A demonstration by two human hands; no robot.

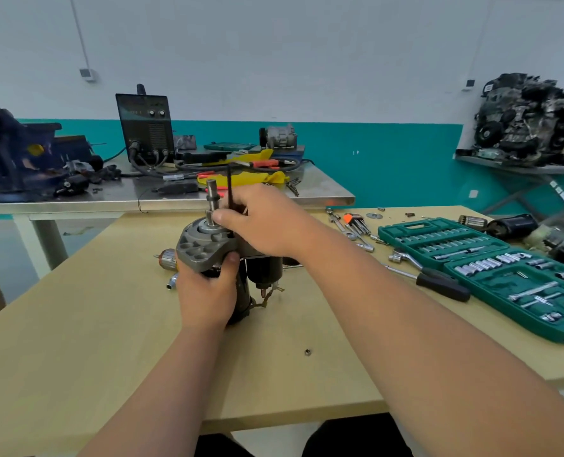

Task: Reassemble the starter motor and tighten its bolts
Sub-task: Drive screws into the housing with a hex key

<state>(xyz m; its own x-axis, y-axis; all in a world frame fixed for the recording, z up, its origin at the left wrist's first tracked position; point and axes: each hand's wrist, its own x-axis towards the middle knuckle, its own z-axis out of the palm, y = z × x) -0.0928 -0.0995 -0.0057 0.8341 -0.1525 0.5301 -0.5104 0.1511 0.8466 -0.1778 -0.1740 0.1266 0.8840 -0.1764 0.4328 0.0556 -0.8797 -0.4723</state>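
While my left hand [206, 295] curls its fingers round the starter motor [204, 249], standing it upright near the middle of the wooden table [76, 341], my right hand [264, 219] pinches the dark L-shaped hex key [230, 179], its long arm pointing down, just at three o'clock of the protruding shaft [212, 196]. The key's tip is hidden behind my fingers, so I cannot tell whether it is seated in a bolt head. For a sound turn, I judge that the key should be held vertical and fully seated, the left grip resisting the twist so the motor does not rock on its narrow base. The shaft, close beside the key, probably limits each swing, so short arcs seem called for. Around the motor lie an armature [167, 258] at nine o'clock, a loose nut [307, 352] at five o'clock, a folding hex-key set [356, 222] at two o'clock, and a ratchet [439, 278] and green socket case [402, 229] at three o'clock.
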